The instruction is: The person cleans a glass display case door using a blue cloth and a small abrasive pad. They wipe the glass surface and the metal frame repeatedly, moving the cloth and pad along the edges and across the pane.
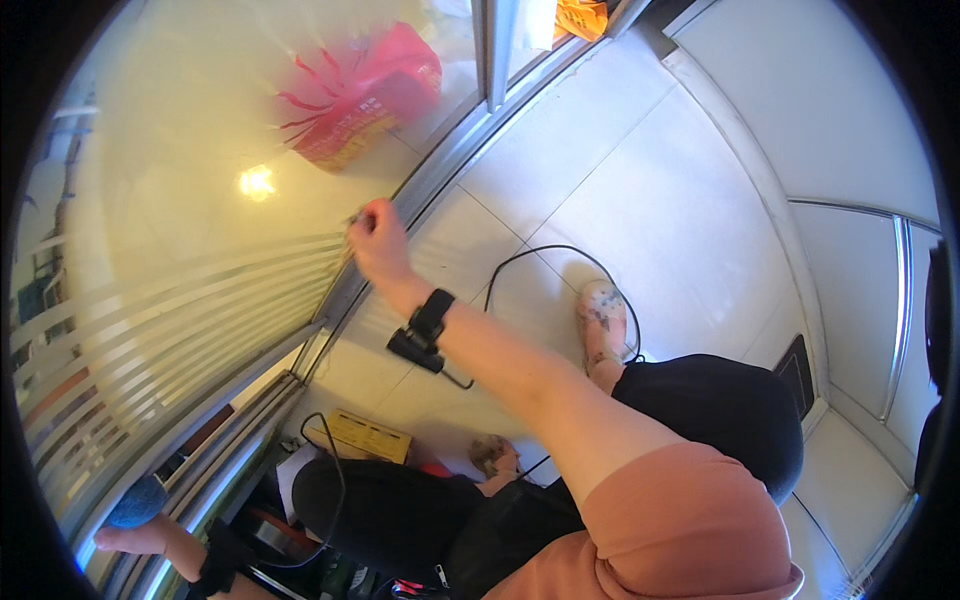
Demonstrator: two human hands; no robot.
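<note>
My right hand [376, 238] reaches out to the metal frame [440, 165] of a glass door. Its fingers are pinched together against the edge of the frosted, striped glass pane [200, 290]. Whether something small sits between the fingertips is too blurred to tell. A black band with a small black device [424, 330] is strapped to that wrist. At the lower left my left hand [150, 538], also wearing a black wrist strap, grips a rounded blue-grey pad [137, 500] close to the glass.
A pink plastic bag [365, 92] lies behind the glass. A black cable [560, 252] loops over the white floor tiles [650, 200]. My feet in patterned slippers [603, 318] stand below, near a yellow cardboard box [365, 436]. A dark mat [796, 370] lies at the right.
</note>
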